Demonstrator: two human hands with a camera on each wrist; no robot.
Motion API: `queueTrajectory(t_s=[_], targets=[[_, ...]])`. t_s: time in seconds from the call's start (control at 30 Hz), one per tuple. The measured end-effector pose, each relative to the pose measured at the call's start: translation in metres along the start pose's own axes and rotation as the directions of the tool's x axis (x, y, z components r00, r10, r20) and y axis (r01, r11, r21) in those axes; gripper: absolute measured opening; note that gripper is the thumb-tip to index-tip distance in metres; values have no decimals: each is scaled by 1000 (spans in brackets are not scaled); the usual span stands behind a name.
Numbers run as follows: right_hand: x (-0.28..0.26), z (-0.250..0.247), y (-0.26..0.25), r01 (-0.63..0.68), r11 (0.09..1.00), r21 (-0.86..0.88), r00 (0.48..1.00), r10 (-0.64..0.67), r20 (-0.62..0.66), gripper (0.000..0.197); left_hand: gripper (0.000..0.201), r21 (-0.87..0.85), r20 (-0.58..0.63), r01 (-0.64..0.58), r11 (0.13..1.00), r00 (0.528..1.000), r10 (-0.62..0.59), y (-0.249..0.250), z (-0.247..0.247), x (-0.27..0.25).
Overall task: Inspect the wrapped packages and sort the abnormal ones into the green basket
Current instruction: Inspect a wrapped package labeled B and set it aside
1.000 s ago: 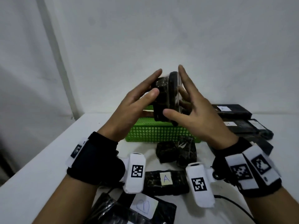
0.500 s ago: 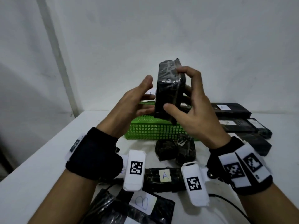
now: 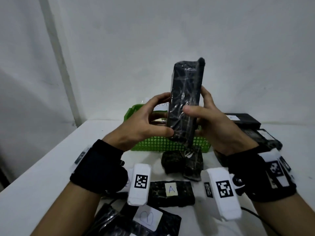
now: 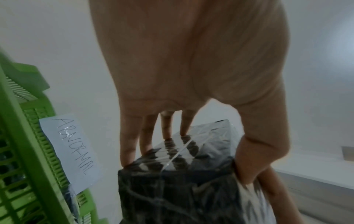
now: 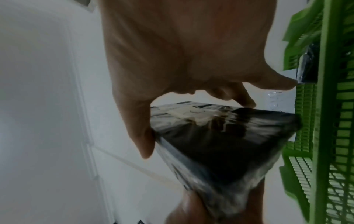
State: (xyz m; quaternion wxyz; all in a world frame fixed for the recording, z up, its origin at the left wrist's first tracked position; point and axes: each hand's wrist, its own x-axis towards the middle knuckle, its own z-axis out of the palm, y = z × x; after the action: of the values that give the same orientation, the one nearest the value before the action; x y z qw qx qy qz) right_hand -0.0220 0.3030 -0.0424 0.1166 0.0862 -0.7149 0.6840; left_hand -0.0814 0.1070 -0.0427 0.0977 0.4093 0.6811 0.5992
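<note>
Mid-inspection: your left hand (image 3: 144, 123) and right hand (image 3: 216, 123) have their fingers clamped on the long black film-wrapped package (image 3: 185, 103), upright above the green plastic mesh basket (image 3: 163, 145). Basket seems to hold some already; several black wrapped packages (image 3: 170, 193) left on the white worktop (image 3: 42, 176).

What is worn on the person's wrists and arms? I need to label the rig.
Forearms and hands are bare. Each wrist has a black band: left band, right band. A white block with a square black-and-white marker hangs under each, left block and right block. More white marker tags sit on the bands' outer sides. A thin black cable trails from the right.
</note>
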Motion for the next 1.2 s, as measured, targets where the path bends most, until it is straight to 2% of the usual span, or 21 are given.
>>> queueTrajectory(t_s=[0.07, 0.17, 0.27, 0.37, 0.4, 0.5, 0.6, 0.73, 0.8, 0.87, 0.93, 1.0, 1.1, 1.2], targets=[[1, -2, 2, 9, 1000, -23, 1000, -9, 5, 122, 87, -21, 36, -15, 1000, 999, 16, 0, 0, -1], [2, 1, 7, 56, 998, -18, 996, -57, -70, 120, 83, 4, 27, -44, 999, 999, 44, 0, 1, -1], [3, 4, 8, 78, 997, -24, 994, -80, -73, 122, 72, 10, -55, -64, 998, 996, 64, -1, 2, 2], [2, 4, 6, 52, 997, -60, 999, -52, -9, 127, 76, 39, -127, -84, 996, 988, 88, -4, -2, 3], [0, 3, 2, 42, 998, -50, 999, -42, 15, 121, 78, 45, -137, -102, 994, 985, 107, -5, -4, 3], [-6, 1, -10, 19, 991, 132, 995, -32, 97, 75, 80, 121, -143, -147, 982, 976, 164, -7, -8, 1], [-11, -1, -16, 7, 960, 281, 995, -35, 94, 72, 83, 248, -125, -179, 952, 969, 215, -11, -11, 1], [-7, 0, -12, 30, 962, 271, 998, -43, 42, 60, 89, 313, -93, -162, 936, 975, 200, -13, -15, 1], [-3, -3, -10, 52, 968, 245, 997, -66, 50, 62, 89, 362, -61, -123, 924, 986, 155, -14, -17, 2], [-2, -5, -8, 63, 975, 211, 997, -68, 18, 79, 89, 419, -6, -77, 905, 996, 87, -16, -17, 2], [-1, -4, -5, 112, 989, 95, 994, -110, -25, 89, 86, 405, 23, -37, 913, 999, 30, -15, -15, 1], [-1, -1, -2, 202, 979, -32, 978, -203, -41, 81, 83, 321, 20, -9, 947, 1000, 3, -10, -10, 0], [-1, 1, 0, 314, 943, -111, 945, -322, -63, 67, 73, 228, -25, 31, 973, 999, -26, -4, -6, 0], [-2, 4, 0, 384, 875, -295, 910, -412, -40, 67, 65, 118, -41, 96, 988, 995, -92, 1, -7, 0]])
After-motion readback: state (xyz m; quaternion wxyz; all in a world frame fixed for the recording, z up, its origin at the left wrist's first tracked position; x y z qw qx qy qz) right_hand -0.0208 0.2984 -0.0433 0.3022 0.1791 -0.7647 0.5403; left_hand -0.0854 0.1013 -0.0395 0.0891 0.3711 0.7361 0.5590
